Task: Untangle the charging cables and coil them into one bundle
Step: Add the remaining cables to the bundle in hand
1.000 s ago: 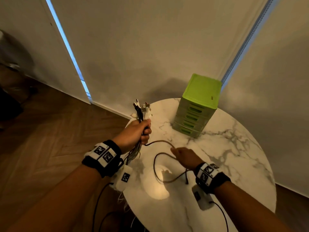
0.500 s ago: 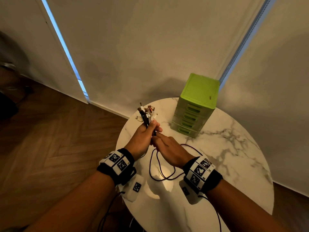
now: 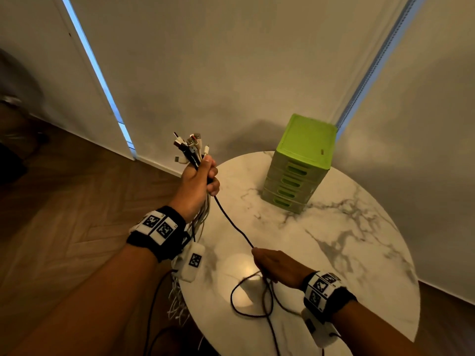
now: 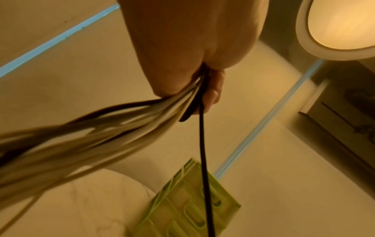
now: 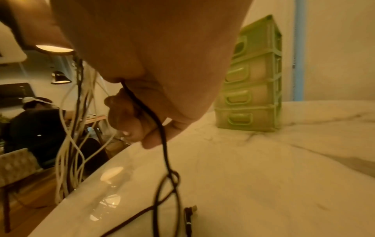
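My left hand is raised over the table's left edge and grips a bunch of white and black charging cables, plug ends sticking up above the fist. The strands trail down below the hand and hang off the table edge. One black cable runs taut from the left fist down to my right hand, which pinches it low over the table. Beyond the right hand the black cable lies in loose loops on the marble, its plug flat on the surface.
A green plastic mini drawer unit stands at the back of the round white marble table. Walls close in behind it. Wooden floor lies to the left. A seated person shows far off in the right wrist view.
The hands were together at the bunch; now my right hand has slid back along the black cable toward me, drawing it taut, and the left hand has lifted the bunch higher.
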### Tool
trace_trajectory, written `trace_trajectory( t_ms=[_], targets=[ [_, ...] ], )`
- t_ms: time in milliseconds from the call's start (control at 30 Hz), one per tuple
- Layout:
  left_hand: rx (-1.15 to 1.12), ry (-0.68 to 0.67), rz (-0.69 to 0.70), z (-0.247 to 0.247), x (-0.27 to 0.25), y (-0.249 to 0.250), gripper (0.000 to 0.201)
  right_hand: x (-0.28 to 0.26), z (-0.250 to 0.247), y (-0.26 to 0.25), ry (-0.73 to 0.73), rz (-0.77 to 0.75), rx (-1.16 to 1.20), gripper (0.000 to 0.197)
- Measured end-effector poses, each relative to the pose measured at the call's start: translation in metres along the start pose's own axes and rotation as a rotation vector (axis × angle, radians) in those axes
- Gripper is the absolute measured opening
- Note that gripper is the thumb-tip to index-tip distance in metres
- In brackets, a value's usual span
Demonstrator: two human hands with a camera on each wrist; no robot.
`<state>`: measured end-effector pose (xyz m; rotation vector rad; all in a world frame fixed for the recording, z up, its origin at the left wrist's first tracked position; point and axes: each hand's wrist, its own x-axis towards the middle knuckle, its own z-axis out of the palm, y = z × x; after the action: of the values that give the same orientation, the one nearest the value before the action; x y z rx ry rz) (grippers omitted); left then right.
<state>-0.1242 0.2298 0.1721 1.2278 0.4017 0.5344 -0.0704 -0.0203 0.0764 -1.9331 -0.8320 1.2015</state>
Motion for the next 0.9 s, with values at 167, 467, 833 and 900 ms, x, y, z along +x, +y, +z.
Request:
trace_trajectory(
  t_ms=[167,467,833,900],
  targets=[
    [0.159,-0.154,-0.042,0.004,-0.007,-0.002,0.03,0.017,-0.024,-0.001,0.035,0.331,-0.452,0.068],
    [0.431,-0.23,-0.255,0.029,-0.034,-0.05,0.04,0.038,-0.037,-0.091,0.631,-0.231,-0.129,0.03],
    [-0.1,-0.029,-0.184,0.038,-0.019,-0.03,0.031,0.026,0.003,-0.088,0.296,-0.381,0.068,0.028],
    [-0.118,0.038,-0.13,0.037,-0.012,-0.024,0.026,0.023,0.008,-0.072,0.225,-0.342,0.05,0.035]
  ],
)
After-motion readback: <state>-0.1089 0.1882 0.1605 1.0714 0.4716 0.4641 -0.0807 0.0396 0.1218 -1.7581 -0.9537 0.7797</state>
